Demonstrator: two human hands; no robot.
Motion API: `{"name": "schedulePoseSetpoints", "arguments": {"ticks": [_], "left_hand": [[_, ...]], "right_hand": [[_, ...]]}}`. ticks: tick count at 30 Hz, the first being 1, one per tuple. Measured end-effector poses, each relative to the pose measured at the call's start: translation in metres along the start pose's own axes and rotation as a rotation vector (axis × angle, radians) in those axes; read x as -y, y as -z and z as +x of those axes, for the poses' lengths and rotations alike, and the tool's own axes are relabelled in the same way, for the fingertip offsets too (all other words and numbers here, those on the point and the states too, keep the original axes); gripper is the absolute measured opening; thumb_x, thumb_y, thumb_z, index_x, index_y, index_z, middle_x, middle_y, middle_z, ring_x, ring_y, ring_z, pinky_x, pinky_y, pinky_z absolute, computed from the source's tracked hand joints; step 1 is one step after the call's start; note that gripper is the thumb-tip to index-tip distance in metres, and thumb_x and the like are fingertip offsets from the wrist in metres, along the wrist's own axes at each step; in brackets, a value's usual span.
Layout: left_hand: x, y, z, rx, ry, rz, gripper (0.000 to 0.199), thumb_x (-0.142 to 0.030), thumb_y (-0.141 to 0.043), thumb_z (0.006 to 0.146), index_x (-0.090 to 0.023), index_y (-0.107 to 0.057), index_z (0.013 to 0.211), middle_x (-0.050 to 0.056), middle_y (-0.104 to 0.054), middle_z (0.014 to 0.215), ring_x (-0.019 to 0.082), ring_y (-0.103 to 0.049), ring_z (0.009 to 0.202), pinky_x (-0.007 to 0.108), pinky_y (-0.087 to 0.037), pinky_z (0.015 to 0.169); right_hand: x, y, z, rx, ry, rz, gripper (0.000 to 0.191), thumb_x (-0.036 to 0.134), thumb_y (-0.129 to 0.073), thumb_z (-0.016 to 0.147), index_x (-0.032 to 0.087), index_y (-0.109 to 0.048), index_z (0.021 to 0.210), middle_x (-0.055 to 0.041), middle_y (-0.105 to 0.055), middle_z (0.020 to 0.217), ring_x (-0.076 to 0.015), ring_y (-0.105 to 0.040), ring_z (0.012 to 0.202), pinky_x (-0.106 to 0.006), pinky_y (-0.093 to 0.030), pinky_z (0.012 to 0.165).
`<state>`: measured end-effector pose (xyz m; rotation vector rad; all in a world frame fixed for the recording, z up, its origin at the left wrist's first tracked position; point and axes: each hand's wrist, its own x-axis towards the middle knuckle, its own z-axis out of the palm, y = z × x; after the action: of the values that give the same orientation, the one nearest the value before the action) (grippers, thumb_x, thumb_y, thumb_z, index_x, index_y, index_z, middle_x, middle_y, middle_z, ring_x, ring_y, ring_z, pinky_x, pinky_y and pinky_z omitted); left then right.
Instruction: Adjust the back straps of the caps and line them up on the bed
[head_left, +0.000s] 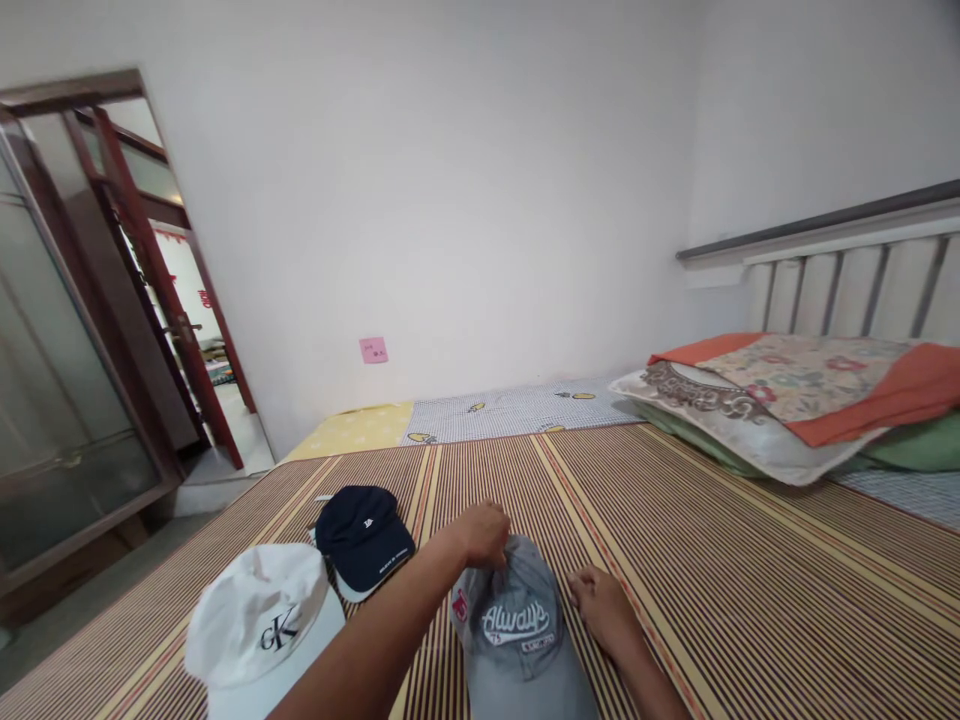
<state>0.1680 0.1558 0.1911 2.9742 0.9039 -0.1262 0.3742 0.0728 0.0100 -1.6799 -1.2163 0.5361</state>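
Note:
A grey baseball cap point(519, 630) with "Always" lettering lies on the striped mat, its brim toward me. My left hand point(486, 532) reaches across and pinches the cap's crown at the far left side. My right hand point(602, 608) is just right of the cap, its fingers curled in, and I see nothing held in it. Left of the grey cap sits a white cap point(259, 620) with a black "CK" logo, partly behind my left forearm. Beyond that one is a navy cap point(365, 535) with a small white emblem.
The striped mat point(720, 560) covers the bed. A checked and yellow sheet point(495, 412) shows along the wall. Pillows with an orange floral cover point(810, 375) are stacked at the right by a slatted headboard point(847, 285). An open doorway point(199, 300) stands at the left.

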Motion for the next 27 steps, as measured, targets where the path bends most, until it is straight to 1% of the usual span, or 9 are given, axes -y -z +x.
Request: {"name": "schedulePoseSetpoints", "arguments": {"ticks": [4, 7, 9, 11, 14, 18, 20, 23, 27], "left_hand": [[0.019, -0.007, -0.006, -0.09, 0.05, -0.196, 0.021, -0.037, -0.074, 0.092, -0.017, -0.07, 0.094, 0.005, -0.073, 0.105, 0.023, -0.068, 0.101, 0.046, -0.056, 0.093], [0.037, -0.016, -0.024, -0.265, 0.156, -0.367, 0.02, -0.037, -0.071, 0.094, -0.017, -0.068, 0.095, 0.003, -0.072, 0.098, 0.02, -0.068, 0.091, 0.041, -0.057, 0.084], [0.047, -0.03, -0.043, -0.413, 0.257, -0.47, 0.016, -0.033, -0.064, 0.097, -0.017, -0.066, 0.095, 0.002, -0.071, 0.092, 0.019, -0.068, 0.087, 0.038, -0.056, 0.081], [0.051, -0.053, -0.069, -0.543, 0.365, -0.551, 0.013, -0.027, -0.055, 0.095, -0.018, -0.063, 0.091, 0.002, -0.07, 0.087, 0.019, -0.068, 0.083, 0.034, -0.055, 0.078], [0.041, -0.104, -0.112, -0.691, 0.53, -0.631, 0.022, -0.033, -0.044, 0.091, -0.022, -0.057, 0.078, 0.002, -0.066, 0.072, 0.021, -0.067, 0.071, 0.032, -0.052, 0.067], [0.006, -0.175, -0.154, -0.799, 0.682, -0.67, 0.03, -0.041, -0.039, 0.09, -0.024, -0.057, 0.074, 0.005, -0.069, 0.065, 0.025, -0.069, 0.063, 0.036, -0.053, 0.064], [-0.01, -0.198, -0.163, -0.841, 0.692, -0.661, 0.022, -0.035, -0.045, 0.087, -0.024, -0.06, 0.077, 0.008, -0.074, 0.075, 0.027, -0.071, 0.073, 0.039, -0.055, 0.074], [-0.023, -0.213, -0.164, -0.884, 0.662, -0.625, 0.014, -0.031, -0.051, 0.083, -0.025, -0.063, 0.08, 0.008, -0.074, 0.081, 0.029, -0.07, 0.083, 0.042, -0.053, 0.084], [-0.022, -0.215, -0.159, -0.933, 0.614, -0.601, 0.014, -0.029, -0.049, 0.084, -0.026, -0.062, 0.078, 0.007, -0.071, 0.077, 0.03, -0.068, 0.078, 0.044, -0.05, 0.082]], "right_hand": [[0.002, 0.001, 0.0, 0.008, -0.031, 0.043, 0.025, 0.035, -0.056, 0.086, 0.024, -0.062, 0.064, -0.0041, -0.07, 0.06, -0.0216, -0.069, 0.064, -0.028, -0.046, 0.063], [0.002, 0.001, 0.001, 0.007, -0.058, 0.083, 0.024, 0.035, -0.057, 0.084, 0.024, -0.062, 0.064, -0.0028, -0.069, 0.058, -0.0208, -0.068, 0.061, -0.027, -0.044, 0.06], [0.002, 0.001, 0.001, 0.008, -0.078, 0.118, 0.023, 0.036, -0.059, 0.082, 0.024, -0.062, 0.062, -0.002, -0.067, 0.056, -0.02, -0.066, 0.058, -0.027, -0.043, 0.058], [0.002, 0.0, 0.001, 0.011, -0.103, 0.162, 0.023, 0.037, -0.059, 0.08, 0.024, -0.061, 0.061, -0.0011, -0.065, 0.055, -0.0187, -0.062, 0.053, -0.027, -0.042, 0.055], [0.006, 0.0, -0.001, 0.023, -0.148, 0.244, 0.023, 0.038, -0.06, 0.078, 0.022, -0.06, 0.062, 0.0009, -0.062, 0.052, -0.0157, -0.056, 0.046, -0.026, -0.038, 0.049], [0.017, 0.004, -0.01, 0.065, -0.209, 0.378, 0.024, 0.043, -0.062, 0.076, 0.022, -0.059, 0.066, 0.0039, -0.059, 0.052, -0.0124, -0.052, 0.043, -0.022, -0.035, 0.043], [0.024, 0.012, -0.021, 0.085, -0.24, 0.437, 0.026, 0.045, -0.066, 0.074, 0.021, -0.06, 0.069, 0.0035, -0.061, 0.055, -0.0117, -0.054, 0.043, -0.021, -0.035, 0.041], [0.031, 0.03, -0.049, 0.093, -0.275, 0.503, 0.033, 0.051, -0.073, 0.07, 0.02, -0.062, 0.071, 0.0017, -0.064, 0.058, -0.0117, -0.057, 0.045, -0.02, -0.039, 0.04], [0.027, 0.048, -0.109, 0.119, -0.325, 0.578, 0.046, 0.062, -0.08, 0.068, 0.018, -0.066, 0.074, -0.0004, -0.067, 0.061, -0.0131, -0.061, 0.047, -0.021, -0.044, 0.04]]}}
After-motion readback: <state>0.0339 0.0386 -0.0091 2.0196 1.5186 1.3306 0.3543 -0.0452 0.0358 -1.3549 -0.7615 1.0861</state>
